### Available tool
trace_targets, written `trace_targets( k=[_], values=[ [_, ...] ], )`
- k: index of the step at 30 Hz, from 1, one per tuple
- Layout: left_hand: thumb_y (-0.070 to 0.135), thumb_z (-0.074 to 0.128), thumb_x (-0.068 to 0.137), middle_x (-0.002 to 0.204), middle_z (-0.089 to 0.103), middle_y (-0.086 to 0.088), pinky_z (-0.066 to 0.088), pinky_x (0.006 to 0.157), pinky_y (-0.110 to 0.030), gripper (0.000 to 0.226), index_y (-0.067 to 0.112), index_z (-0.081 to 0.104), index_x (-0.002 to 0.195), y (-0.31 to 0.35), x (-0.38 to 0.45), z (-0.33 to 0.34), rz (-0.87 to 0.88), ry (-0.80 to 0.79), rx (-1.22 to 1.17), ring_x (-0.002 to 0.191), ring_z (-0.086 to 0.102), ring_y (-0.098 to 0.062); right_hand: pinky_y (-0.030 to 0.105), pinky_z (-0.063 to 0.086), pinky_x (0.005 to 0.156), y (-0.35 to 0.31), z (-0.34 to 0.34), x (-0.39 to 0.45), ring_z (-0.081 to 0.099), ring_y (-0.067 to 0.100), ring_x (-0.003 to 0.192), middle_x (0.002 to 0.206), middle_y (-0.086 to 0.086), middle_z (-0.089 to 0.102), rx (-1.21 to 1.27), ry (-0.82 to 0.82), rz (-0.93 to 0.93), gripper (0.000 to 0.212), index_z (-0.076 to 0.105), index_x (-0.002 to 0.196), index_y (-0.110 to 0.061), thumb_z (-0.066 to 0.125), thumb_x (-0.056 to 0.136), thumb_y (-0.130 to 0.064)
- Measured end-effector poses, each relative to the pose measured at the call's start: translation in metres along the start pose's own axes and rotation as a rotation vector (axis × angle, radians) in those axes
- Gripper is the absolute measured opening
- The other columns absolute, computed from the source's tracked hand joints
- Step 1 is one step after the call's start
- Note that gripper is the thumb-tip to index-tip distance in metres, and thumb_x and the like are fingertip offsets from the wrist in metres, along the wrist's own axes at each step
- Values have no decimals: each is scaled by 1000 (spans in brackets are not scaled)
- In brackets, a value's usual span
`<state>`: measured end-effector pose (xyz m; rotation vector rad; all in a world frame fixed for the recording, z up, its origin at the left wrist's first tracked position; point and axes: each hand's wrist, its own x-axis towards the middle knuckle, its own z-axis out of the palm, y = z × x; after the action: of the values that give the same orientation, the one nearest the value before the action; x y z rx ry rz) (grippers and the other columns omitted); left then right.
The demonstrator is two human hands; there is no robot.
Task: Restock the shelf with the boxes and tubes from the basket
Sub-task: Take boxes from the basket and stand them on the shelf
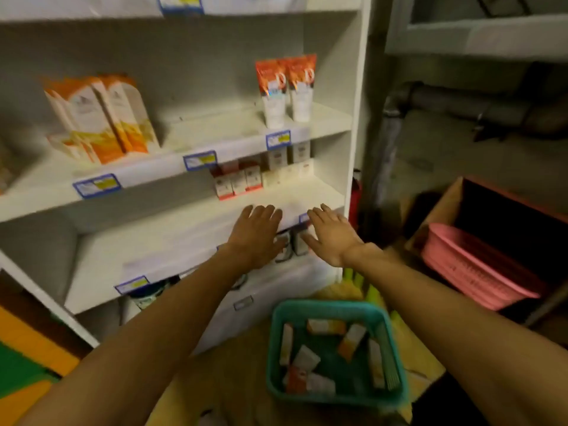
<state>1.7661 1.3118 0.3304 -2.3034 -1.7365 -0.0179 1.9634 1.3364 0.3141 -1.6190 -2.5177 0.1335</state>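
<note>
Both your hands are empty, so you look to be between placements: reaching out over the shelf rather than setting anything down. Your left hand [256, 233] is spread flat, fingers loose, at the front edge of the middle shelf board [184, 238]; whether the palm touches the board is hard to tell through the blur. Your right hand [332, 233] is likewise released and splayed, near that board's right front corner, over a blue price label [304, 217].

The stock to move lies in the teal basket [336, 353] on the floor, below your right forearm: several orange-and-white boxes [352, 338] lie loose inside, so much of the job remains. On the shelf, small boxes [238, 179] stand toward the back right of this board, orange cartons [101, 118] at the left of the board above, and two tubes [287, 90] at its right edge.

Next you would likely drop a hand to the basket, pinch one box and match it to its row.
</note>
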Motion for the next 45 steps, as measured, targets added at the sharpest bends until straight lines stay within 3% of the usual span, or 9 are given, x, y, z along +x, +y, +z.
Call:
trace_targets(
  k=[4,8,12,17,24,33,36,40,45],
  values=[
    [52,48,94,147,42,-12,34,106,-44,62,14,40,142,49,-5,68,78,-183,-68,129,44,-33,46,18,120,48,66,-33,13,27,151,163,7,20,35,-202,170,74,13,158,-15,37,100,-54],
    [49,52,93,150,36,-15,37,106,-46,61,14,40,141,77,-9,134,134,-399,-125,129,43,-36,41,44,104,91,137,-59,50,30,128,145,12,47,134,-468,352,68,31,149,-20,59,92,-46],
    [53,53,93,156,32,-14,34,114,-50,74,16,30,152,96,0,189,135,-546,-266,138,37,-36,38,45,104,137,217,-68,51,29,127,145,13,47,169,-597,407,75,36,148,-16,63,86,-49],
    [53,53,91,147,45,-12,41,108,-49,69,14,40,146,118,16,264,154,-742,-316,133,46,-34,43,54,93,212,370,-55,61,24,112,124,4,59,304,-674,499,83,49,129,-28,60,57,-68],
    [49,55,94,143,47,-14,43,101,-44,65,13,39,145,142,42,346,190,-828,-268,128,48,-33,43,45,103,176,345,-43,48,36,129,144,19,44,345,-629,536,88,29,149,-7,76,81,-36],
    [46,56,94,151,33,-16,40,104,-52,73,8,28,149,172,69,415,182,-832,-270,139,35,-36,48,36,110,193,403,-29,32,38,141,156,20,30,322,-506,660,129,-3,156,-4,82,71,-52],
    [43,58,93,146,37,-16,41,100,-50,71,7,30,147,178,67,430,151,-786,-287,136,36,-35,47,45,101,200,411,-23,45,37,130,145,19,45,311,-496,666,124,9,155,-3,84,69,-50],
    [42,63,91,141,40,-14,41,99,-46,70,9,32,144,181,56,445,149,-758,-222,131,41,-33,43,52,82,201,421,-27,59,36,111,121,16,58,320,-354,724,87,37,131,-5,86,69,-41],
    [40,65,91,139,37,-15,48,86,-46,66,10,36,142,183,44,453,39,-832,-305,123,48,-37,41,48,92,195,432,-39,50,35,121,135,15,48,298,-479,710,90,45,133,-9,83,66,-56]
  ],
)
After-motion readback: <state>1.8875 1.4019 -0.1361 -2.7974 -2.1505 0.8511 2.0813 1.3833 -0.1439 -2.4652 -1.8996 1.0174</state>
